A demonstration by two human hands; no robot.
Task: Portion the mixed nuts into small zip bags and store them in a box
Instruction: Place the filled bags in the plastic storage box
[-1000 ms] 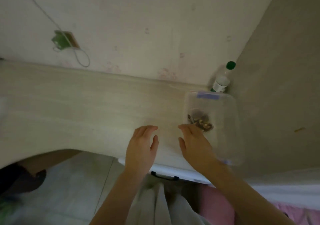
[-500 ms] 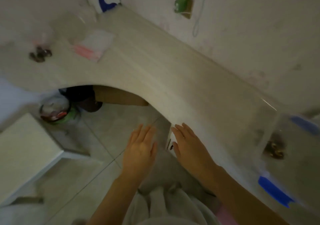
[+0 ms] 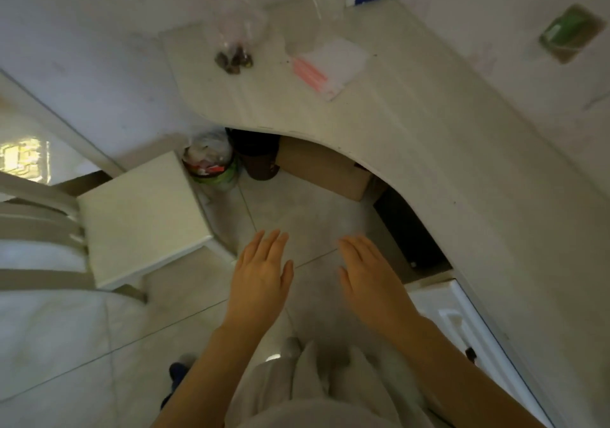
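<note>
A clear bag with dark mixed nuts (image 3: pixel 233 56) lies at the far end of the pale curved desk (image 3: pixel 429 137). Beside it sits a stack of small zip bags with pink strips (image 3: pixel 325 66). My left hand (image 3: pixel 260 279) and my right hand (image 3: pixel 368 277) hover over the tiled floor with fingers straight, palms down, holding nothing. Both hands are well short of the desk's bags. The storage box is out of view.
A white chair (image 3: pixel 138 216) stands to the left. Under the desk are a bin with a plastic liner (image 3: pixel 211 163), a cardboard box (image 3: pixel 325 170) and a dark unit (image 3: pixel 409 229). A white drawer front (image 3: pixel 468 328) is at right.
The view has swung left, away from the clear box with its bag of nuts. Both hands left the desk edge and now hang over the floor. The nuts and zip bags came into view.
</note>
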